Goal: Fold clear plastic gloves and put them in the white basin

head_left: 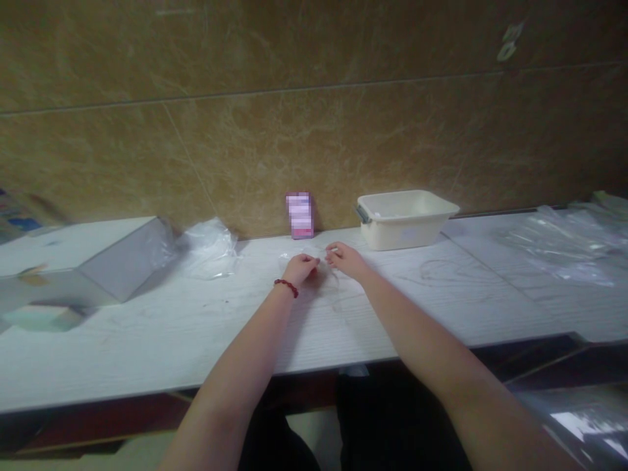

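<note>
My left hand (301, 268), with a dark red bead bracelet (287, 286) at its wrist, is closed in a pinch above the tabletop. Just to its right, my right hand (345, 259) has its fingers curled together, their tips a small gap away from the left ones. Whatever the fingers hold is too small and blurred to name. A faint pale strand (336, 288) seems to hang or lie below the hands. Behind the left hand is a bit of clear plastic (284, 257). A phone (300, 216) with a blurred-out screen leans upright on the wall behind the hands.
A cream plastic tub (405, 226) with a grey handle stands at back right. Clear plastic bags (564, 239) lie far right, more crumpled plastic (210, 248) at left. A large white box (98, 261) and a pale green block (44, 317) occupy the white table's (161, 353) left end.
</note>
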A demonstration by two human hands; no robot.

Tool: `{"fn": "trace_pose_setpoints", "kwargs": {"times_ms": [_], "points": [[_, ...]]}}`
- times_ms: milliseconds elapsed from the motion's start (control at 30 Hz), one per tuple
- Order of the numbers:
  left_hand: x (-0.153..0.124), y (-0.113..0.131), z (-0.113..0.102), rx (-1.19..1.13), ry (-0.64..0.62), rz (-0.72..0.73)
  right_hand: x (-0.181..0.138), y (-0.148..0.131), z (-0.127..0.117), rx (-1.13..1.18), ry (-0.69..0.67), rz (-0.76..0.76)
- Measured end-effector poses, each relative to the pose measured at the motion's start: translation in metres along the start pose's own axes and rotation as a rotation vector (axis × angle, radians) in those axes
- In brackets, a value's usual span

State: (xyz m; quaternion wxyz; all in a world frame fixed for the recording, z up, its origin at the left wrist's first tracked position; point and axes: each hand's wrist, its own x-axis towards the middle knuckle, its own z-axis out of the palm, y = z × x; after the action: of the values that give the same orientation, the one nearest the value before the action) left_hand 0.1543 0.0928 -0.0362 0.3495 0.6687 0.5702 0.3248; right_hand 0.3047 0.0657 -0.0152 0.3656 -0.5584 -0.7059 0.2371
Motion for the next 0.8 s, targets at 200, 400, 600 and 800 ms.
{"fn": "trace_pose_setpoints", "kwargs": {"times_ms": [200, 400, 600, 800], "points": [[-0.002, 0.000, -0.003, 0.093, -0.022, 0.035, -0.005, 0.000, -0.014, -0.447, -0.155, -0.061], [-0.003, 0.002, -0.004, 0.187, -0.026, 0.047, -0.009, -0.002, -0.015, -0.516, -0.295, -0.113], [-0.001, 0.001, -0.008, 0.259, -0.036, 0.046, -0.010, -0.004, -0.018, -0.513, -0.360, -0.113], [-0.004, 0.002, -0.015, 0.329, -0.026, 0.105, -0.009, -0.002, -0.014, -0.464, -0.284, -0.092]]}}
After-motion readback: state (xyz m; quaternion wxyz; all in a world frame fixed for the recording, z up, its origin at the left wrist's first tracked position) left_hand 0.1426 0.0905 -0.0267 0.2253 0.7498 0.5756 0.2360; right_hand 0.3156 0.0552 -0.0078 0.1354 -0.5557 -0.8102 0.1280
